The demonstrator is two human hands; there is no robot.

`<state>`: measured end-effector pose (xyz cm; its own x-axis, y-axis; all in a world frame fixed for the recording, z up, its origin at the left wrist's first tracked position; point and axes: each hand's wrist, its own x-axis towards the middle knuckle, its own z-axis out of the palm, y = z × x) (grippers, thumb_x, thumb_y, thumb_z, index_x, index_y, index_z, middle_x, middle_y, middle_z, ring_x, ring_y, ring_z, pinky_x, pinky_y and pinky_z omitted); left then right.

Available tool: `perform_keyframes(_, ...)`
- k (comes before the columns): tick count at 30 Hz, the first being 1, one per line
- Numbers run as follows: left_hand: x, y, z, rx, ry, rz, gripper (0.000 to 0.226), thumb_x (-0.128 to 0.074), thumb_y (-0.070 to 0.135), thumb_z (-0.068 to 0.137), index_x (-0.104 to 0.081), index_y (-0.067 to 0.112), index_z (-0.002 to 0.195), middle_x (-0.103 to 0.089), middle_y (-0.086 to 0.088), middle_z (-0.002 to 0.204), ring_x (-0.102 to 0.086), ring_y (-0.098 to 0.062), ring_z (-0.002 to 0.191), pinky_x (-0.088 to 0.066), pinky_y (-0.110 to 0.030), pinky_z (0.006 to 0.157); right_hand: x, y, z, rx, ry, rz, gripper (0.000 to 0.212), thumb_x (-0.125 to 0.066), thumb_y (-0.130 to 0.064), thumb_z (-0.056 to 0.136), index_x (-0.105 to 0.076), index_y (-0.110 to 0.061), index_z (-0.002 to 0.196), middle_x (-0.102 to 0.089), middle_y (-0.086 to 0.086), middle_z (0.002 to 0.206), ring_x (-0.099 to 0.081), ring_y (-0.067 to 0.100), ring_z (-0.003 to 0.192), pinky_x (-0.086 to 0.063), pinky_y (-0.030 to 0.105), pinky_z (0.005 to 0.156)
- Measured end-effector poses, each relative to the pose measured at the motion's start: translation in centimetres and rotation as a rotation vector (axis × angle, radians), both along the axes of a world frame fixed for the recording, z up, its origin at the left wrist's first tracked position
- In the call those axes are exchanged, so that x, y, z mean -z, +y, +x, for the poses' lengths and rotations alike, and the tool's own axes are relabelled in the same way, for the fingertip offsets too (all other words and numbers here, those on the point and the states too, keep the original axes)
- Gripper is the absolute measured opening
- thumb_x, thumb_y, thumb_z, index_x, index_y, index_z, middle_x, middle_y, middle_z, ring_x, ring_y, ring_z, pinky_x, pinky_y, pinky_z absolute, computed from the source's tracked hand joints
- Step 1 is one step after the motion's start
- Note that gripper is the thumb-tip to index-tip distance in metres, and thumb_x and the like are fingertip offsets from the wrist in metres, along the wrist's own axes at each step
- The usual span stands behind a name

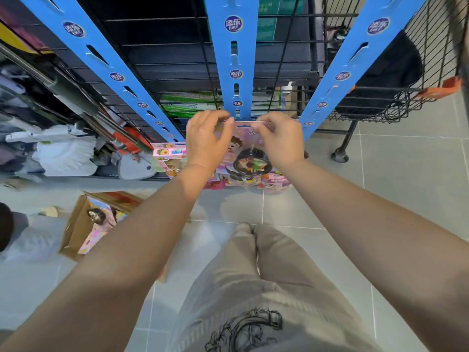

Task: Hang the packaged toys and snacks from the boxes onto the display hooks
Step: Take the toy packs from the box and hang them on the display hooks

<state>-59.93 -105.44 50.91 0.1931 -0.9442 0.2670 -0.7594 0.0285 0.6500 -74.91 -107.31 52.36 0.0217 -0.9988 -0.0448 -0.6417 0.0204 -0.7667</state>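
A pink packaged toy (pixel 247 158) with a black round item under clear plastic is held up at the bottom end of the middle blue hanging strip (pixel 234 72). My left hand (pixel 206 141) pinches its top left corner and my right hand (pixel 280 138) pinches its top right corner. The card's top edge meets the strip's lowest slot. A second pink package (pixel 168 156) hangs or leans just left of it, low by the left blue strip (pixel 101 59). An open cardboard box (pixel 76 232) with more pink packages stands on the floor at the left.
A third blue strip (pixel 355 59) hangs at the right on a black wire rack (pixel 177 47). A black wire basket (pixel 380 107) on a wheeled stand is at the right. Cluttered shelves of goods (pixel 50 138) fill the left. Grey tiled floor (pixel 406 186) lies below.
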Motion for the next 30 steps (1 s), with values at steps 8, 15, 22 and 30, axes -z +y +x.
perform_keyframes(8,1.0,-0.7,-0.3,-0.019,-0.182,0.006,0.026,-0.058,0.022,0.083,-0.065,0.012,0.107,-0.065,-0.009,0.097,-0.055,-0.030,0.097,-0.035,-0.034,0.091,-1.1,-1.6,2.0,0.183,-0.117,0.015,0.024,-0.073,-0.026,0.080,-0.067,-0.007,0.093,-0.062,0.000,0.088,-0.061,0.021,0.079,-0.049,0.031,0.074)
perform_keyframes(15,1.8,0.4,-0.7,0.027,-0.202,-0.019,0.039,-0.061,0.003,0.076,-0.060,0.006,0.115,-0.052,-0.023,0.115,-0.034,-0.023,0.108,-0.042,-0.040,0.092,-0.3,-1.5,2.5,0.438,-0.272,0.086,0.020,-0.077,-0.026,0.076,-0.062,-0.014,0.082,-0.060,0.000,0.081,-0.055,0.018,0.076,-0.051,0.036,0.079)
perform_keyframes(22,1.0,0.7,-0.6,0.002,-0.330,0.043,0.040,-0.061,0.010,0.078,-0.059,0.012,0.118,-0.055,-0.017,0.115,-0.049,-0.031,0.108,-0.040,-0.042,0.092,-0.7,-1.6,2.6,0.475,-0.310,0.078,0.023,-0.075,-0.027,0.077,-0.053,-0.020,0.077,-0.065,0.004,0.090,-0.060,0.019,0.082,-0.052,0.037,0.078)
perform_keyframes(30,0.6,0.2,-0.9,-0.024,-0.350,0.120,0.040,-0.059,0.014,0.081,-0.057,0.017,0.121,-0.054,-0.013,0.115,-0.050,-0.031,0.107,-0.038,-0.040,0.091,0.1,-1.8,2.7,0.495,-0.268,0.148,0.031,-0.075,-0.029,0.078,-0.046,-0.019,0.083,-0.053,-0.006,0.077,-0.063,0.025,0.079,-0.053,0.039,0.073)
